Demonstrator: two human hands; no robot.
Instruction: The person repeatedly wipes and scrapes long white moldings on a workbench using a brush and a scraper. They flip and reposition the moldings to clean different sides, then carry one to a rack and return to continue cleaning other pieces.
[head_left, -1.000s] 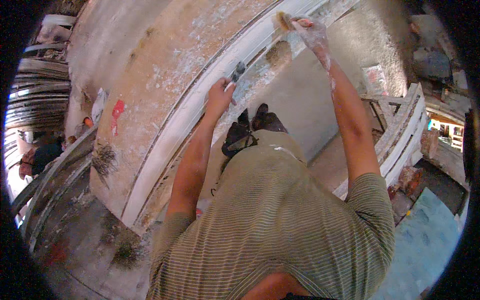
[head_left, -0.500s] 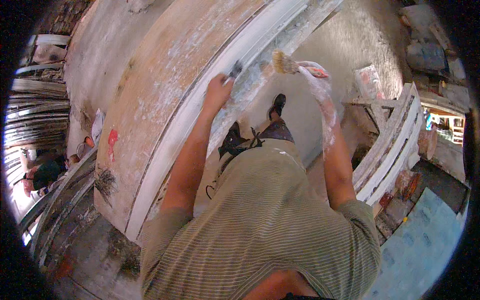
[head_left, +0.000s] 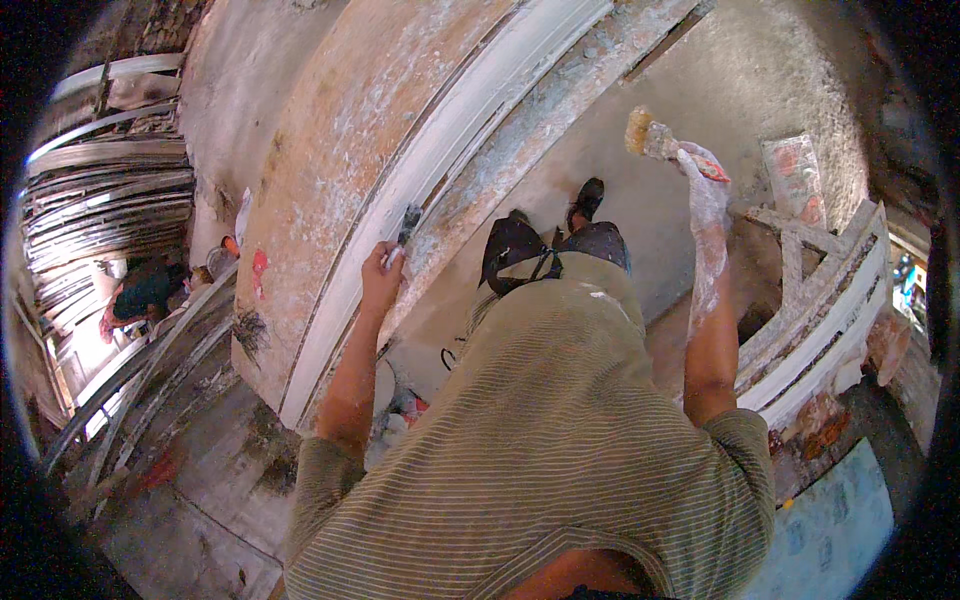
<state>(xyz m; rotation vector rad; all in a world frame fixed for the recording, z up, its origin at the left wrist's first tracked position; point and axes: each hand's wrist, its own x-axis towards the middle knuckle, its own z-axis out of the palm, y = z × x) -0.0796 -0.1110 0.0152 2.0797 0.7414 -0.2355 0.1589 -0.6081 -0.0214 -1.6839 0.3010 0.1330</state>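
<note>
My left hand (head_left: 380, 275) grips a small metal-bladed tool (head_left: 404, 230) whose tip rests against the white curved plaster moulding (head_left: 440, 140). My right hand (head_left: 703, 185), coated in white plaster, holds a wide bristle brush (head_left: 645, 135) raised off the moulding, over the grey floor. The moulding runs as a long arc across a big curved form (head_left: 320, 130) with a rough brown and white surface.
A stack of white curved mouldings (head_left: 830, 300) lies at the right. More curved strips (head_left: 100, 190) are piled at the left, where another person (head_left: 140, 290) crouches. My shoes (head_left: 585, 200) stand on the grey floor. Rubble and a small bucket (head_left: 385, 400) sit below the form.
My right hand has drawn the brush away from the moulding, down and to the right. My left hand with its tool stays on the white strip, lower in the view.
</note>
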